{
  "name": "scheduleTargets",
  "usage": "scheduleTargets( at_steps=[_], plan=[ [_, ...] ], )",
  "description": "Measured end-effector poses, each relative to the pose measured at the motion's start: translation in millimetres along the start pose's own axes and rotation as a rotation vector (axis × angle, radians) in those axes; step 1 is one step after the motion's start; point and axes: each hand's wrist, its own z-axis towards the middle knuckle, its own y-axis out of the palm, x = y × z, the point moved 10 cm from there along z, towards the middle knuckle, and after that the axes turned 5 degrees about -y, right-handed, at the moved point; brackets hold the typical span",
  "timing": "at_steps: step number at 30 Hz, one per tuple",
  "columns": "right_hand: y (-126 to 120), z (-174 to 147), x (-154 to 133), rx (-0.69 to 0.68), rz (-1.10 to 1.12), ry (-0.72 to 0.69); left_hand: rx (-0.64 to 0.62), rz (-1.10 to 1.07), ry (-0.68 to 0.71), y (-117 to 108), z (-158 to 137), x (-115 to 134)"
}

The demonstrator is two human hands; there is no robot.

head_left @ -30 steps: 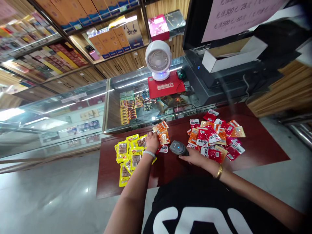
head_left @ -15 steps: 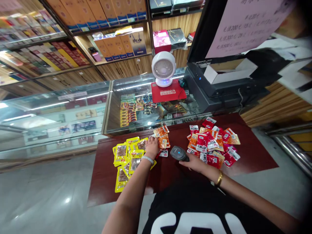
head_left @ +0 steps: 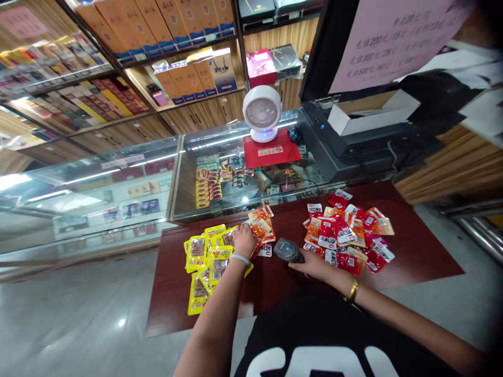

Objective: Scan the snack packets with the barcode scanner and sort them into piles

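My right hand (head_left: 315, 264) is wrapped round the handle of a dark grey barcode scanner (head_left: 287, 250), whose head points left and shows a small blue light. My left hand (head_left: 244, 241) is at the left edge of a small pile of orange and red snack packets, its fingers bent onto an orange snack packet (head_left: 261, 228). Its fingertips are partly hidden. Yellow snack packets (head_left: 197, 251) lie in a loose heap left of and partly under that wrist. Beyond the scanner, a bigger heap of red and orange packets (head_left: 328, 228) spreads on the right.
All packets lie on a dark red tabletop (head_left: 168, 293). Behind it stands a glass display counter (head_left: 184, 183) with a white fan (head_left: 262, 112) on a red mat (head_left: 271, 152). A dark checkout machine (head_left: 326, 141) with an open white box (head_left: 346, 123) stands back right.
My left fingers have drawn in and bent at the orange packet, which looks slightly shifted. My right hand and the scanner stay in nearly the same place. The view has shifted slightly.
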Motion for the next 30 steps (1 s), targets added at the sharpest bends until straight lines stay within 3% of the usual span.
scheduleTargets(
  at_steps=[8, 16, 19, 21, 23, 25, 28, 30],
  plan=[
    [-23, 2, -9, 0.083, 0.083, -0.033, -0.183, -0.147, 0.038, 13, -23, 24],
    [-37, 2, 2, 0.138, 0.089, 0.014, -0.218, -0.342, 0.007, 25, -17, 44],
    [-35, 1, 4, 0.114, 0.153, 0.009, -0.304, -0.707, -0.006, 38, -9, 73],
    [-31, 0, 8, 0.075, 0.176, 0.024, -0.411, -0.961, 0.115, 40, -5, 108],
    [-29, -1, 15, 0.043, 0.164, 0.043, -0.475, -1.063, 0.267, 32, 1, 135],
    [-28, -2, 21, 0.028, 0.136, 0.053, -0.382, -0.953, 0.281, 19, 16, 132],
    [-30, -1, 28, 0.025, 0.116, 0.052, -0.064, -0.520, 0.077, -7, 46, 86],
    [-31, 0, 32, 0.026, 0.124, 0.064, 0.057, -0.267, -0.021, -18, 59, 60]
  ],
)
